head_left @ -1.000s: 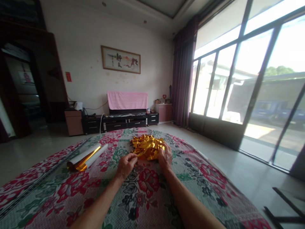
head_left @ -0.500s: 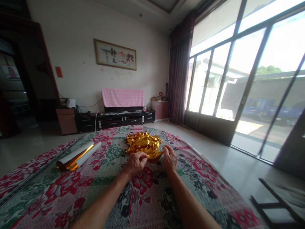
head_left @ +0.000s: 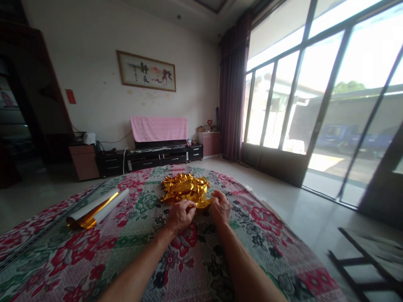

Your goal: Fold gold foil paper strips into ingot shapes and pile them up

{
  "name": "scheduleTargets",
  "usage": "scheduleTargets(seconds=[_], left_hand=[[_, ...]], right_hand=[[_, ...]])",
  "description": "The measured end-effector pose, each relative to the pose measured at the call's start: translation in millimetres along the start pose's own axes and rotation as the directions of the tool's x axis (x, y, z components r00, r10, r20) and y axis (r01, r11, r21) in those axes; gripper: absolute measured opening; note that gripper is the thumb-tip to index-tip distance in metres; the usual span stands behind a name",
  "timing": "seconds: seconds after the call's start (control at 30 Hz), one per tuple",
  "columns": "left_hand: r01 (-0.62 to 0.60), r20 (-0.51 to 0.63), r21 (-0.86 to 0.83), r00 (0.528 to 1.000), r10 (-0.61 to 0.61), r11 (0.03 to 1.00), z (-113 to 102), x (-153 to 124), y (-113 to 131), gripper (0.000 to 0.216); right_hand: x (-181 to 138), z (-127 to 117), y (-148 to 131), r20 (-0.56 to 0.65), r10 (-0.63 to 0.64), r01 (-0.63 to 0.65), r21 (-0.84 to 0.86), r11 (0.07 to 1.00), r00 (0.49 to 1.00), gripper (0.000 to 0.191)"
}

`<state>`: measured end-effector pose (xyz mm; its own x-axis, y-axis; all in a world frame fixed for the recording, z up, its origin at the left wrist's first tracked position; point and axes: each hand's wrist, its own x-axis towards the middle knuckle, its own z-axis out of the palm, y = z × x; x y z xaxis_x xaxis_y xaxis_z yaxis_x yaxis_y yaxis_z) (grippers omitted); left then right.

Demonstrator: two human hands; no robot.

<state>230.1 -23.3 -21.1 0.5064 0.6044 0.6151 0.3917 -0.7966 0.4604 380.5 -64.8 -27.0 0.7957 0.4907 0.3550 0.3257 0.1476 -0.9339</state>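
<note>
A crumpled heap of shiny gold foil [head_left: 184, 187] lies on a flower-patterned cloth [head_left: 135, 251]. At its near edge, my left hand [head_left: 181, 216] pinches the foil between thumb and fingers. My right hand [head_left: 221, 206] is closed on the same edge a little to the right, so a strip of foil spans the gap between the two. The fingertips partly cover what they grip. Left of the heap rests a loose roll of sheet [head_left: 108, 205], white outside and gold inside.
A dark frame-like piece of furniture [head_left: 365, 264] stands at the lower right beside the cloth. Beyond the cloth are a low black cabinet [head_left: 147, 161] and a pink cover [head_left: 159, 128]. Tall glass doors [head_left: 324, 105] line the right side.
The view has turned slightly to the right, so everything sits a bit further left. Both hands still grip the foil's near edge, and the strip between them looks lower and flatter.
</note>
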Motion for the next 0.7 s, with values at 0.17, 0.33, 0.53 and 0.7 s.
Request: scheduleTargets(seconds=[0.17, 0.33, 0.53, 0.7], left_hand=[[0.027, 0.002, 0.007, 1.0, -0.027, 1.0, 0, -3, -1, 0.014], [0.032, 0.002, -0.01, 0.999, -0.032, 0.999, -1, -4, -2, 0.019], [0.077, 0.0, -0.007, 0.997, -0.077, 0.997, -4, -6, -6, 0.031], [0.131, 0.023, 0.04, 0.991, -0.132, 0.991, -16, -13, -18, 0.037]], right_hand=[[-1, 1, -1, 0.023, -0.004, 0.005, -0.037, 0.999, 1.0, 0.037], [-1, 1, -1, 0.032, 0.0, 0.002, -0.065, 0.998, 0.999, 0.039], [1, 0, 2, -0.023, 0.006, -0.008, -0.074, 0.997, 1.0, 0.039], [6, -1, 6, -0.11, -0.022, 0.02, -0.012, 1.0, 0.994, 0.038]])
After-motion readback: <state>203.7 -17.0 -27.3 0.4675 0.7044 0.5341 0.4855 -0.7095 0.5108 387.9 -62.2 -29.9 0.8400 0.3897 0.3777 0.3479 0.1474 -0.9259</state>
